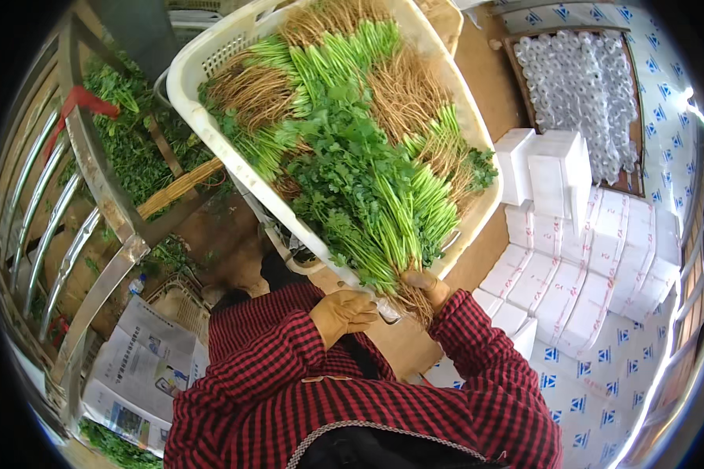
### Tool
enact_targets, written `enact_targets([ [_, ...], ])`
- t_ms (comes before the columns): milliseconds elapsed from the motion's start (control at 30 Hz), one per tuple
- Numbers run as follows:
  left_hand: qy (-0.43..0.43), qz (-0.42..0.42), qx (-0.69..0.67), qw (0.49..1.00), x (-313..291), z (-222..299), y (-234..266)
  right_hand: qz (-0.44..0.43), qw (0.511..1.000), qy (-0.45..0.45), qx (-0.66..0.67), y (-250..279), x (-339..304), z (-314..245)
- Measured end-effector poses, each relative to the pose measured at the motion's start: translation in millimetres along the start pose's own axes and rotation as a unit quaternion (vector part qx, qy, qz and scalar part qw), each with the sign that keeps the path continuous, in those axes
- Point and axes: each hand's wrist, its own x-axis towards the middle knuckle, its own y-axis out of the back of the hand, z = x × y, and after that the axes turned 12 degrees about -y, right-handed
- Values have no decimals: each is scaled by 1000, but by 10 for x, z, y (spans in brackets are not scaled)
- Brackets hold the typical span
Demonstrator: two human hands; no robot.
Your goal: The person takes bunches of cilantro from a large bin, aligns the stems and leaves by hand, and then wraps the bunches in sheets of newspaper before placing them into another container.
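Observation:
A white plastic crate (203,129) stands before me, heaped with bunches of leafy green herbs like coriander, their brown roots (411,90) attached. My right hand (428,288), in a tan glove, is closed round the root end of a coriander bunch (368,187) that lies over the near side of the crate. Its leaves point up and away from me. Just left of those roots, below the near rim, is my left hand (344,315), gloved too. Its fingers are bent and pressed together; whatever lies between them is hidden. A small whitish piece (388,310) shows beside its fingertips.
On the left, a metal rack (94,168) borders more loose greens (137,117). Newspapers (137,356) lie below it. White boxes (559,273) are stacked at the right, behind them a tray of clear plastic rolls (575,94). Patterned sheeting (594,391) covers the floor there.

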Motion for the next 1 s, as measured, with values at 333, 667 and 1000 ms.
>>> enact_targets([
  [333,-357,-44,158,919,248,-12,-1290,108,985,136,3,-352,-899,123],
  [667,-289,-191,-150,926,-581,252,-1713,98,930,338,-104,-945,-1422,384],
  [1000,-222,-16,-95,970,-686,377,-172,118,957,249,-90,-1454,145,676],
])
